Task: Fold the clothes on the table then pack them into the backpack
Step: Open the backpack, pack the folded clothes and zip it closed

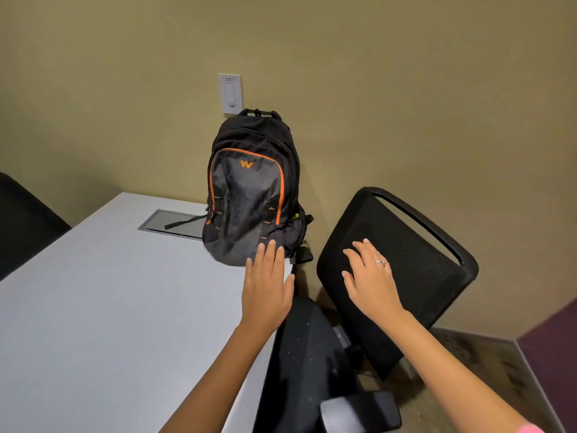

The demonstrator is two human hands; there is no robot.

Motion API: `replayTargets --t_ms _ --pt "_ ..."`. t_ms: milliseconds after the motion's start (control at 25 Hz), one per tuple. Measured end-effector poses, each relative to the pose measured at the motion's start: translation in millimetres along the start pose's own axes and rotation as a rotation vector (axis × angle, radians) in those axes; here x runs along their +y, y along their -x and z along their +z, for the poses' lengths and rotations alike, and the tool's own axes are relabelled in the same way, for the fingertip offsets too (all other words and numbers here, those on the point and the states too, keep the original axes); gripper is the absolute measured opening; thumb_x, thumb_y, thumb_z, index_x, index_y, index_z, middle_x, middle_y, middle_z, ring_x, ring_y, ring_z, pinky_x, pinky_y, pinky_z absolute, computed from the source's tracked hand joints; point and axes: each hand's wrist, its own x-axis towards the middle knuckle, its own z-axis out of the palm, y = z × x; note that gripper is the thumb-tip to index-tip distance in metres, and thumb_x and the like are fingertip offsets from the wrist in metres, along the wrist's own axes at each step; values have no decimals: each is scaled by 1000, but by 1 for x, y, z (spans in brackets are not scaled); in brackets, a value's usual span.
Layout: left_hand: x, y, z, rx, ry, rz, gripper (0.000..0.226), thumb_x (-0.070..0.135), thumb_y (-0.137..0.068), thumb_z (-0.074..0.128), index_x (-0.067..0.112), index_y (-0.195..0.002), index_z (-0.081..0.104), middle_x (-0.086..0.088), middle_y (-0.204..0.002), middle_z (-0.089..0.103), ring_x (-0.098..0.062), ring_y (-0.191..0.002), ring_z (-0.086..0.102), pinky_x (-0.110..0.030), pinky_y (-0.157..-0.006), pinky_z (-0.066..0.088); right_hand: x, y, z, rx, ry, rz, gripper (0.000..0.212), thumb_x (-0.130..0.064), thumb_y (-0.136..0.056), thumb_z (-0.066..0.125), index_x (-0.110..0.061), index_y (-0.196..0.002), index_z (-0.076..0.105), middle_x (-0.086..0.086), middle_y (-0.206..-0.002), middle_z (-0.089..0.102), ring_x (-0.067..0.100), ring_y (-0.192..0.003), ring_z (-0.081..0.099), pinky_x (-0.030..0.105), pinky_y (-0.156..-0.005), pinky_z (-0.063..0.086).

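Backpack [253, 189] — black and grey with orange trim — stands upright at the far right corner of the pale counter [93, 307], close to the wall, zips closed as far as can be seen. One strap trails left over a grey hatch [168, 223] set into the counter top.

Left hand [267, 285] reaches forward, palm down, fingers [268, 254] straight and released, tips at the base of the backpack; contact cannot be told.

Right hand [370, 276] — ring on one finger — is spread flat over the mesh back of a black office chair [406, 254] beside the counter, grasping nothing.

Light switch [230, 93] on the wall above the backpack.
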Motion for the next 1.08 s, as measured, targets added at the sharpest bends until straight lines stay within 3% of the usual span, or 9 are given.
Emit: replayTargets --t_ms 120,360,600,840,1080 --pt "38 9 11 -56 118 32 52 26 -96 48 10 -145 38 -9 -153 35 -29 -145 23 -47 -116 19 44 26 -7 -87 71 94 43 -18 -78 74 -9 -119 62 13 -126 58 35 -129 48 48 -95 46" --pt "116 -5 40 -140 234 163 54 25 -97 45 13 -148 32 -4 -155 30 -22 -147 18 -39 -118 17 153 65 -13 -351 198 255 52 -23 -90 59 -10 -138 43 14 -146 39 32 -142 26 45 -109 32" --pt "210 -34 88 -217 283 181 53 27 -97 47 13 -147 34 -4 -153 33 -21 -145 23 -40 -116 27 243 58 -25 -518 163 157 70 -29 -92 55 -15 -151 19 9 -159 11 28 -147 10 44 -114 24" --pt "302 -70 148 -356 400 23 54 31 -99 44 14 -148 30 -4 -155 29 -21 -144 23 -41 -115 29 308 56 -27 -598 56 -2 85 -28 -92 56 -16 -153 -2 0 -161 -12 18 -148 -3 43 -118 12" --pt "369 -100 183 -386 541 -318 66 41 -101 34 11 -153 7 -12 -161 -1 -28 -148 5 -47 -114 20 341 66 -28 -594 -51 -160 88 -20 -92 57 -20 -153 -7 -4 -160 -15 17 -147 -9 44 -118 8"
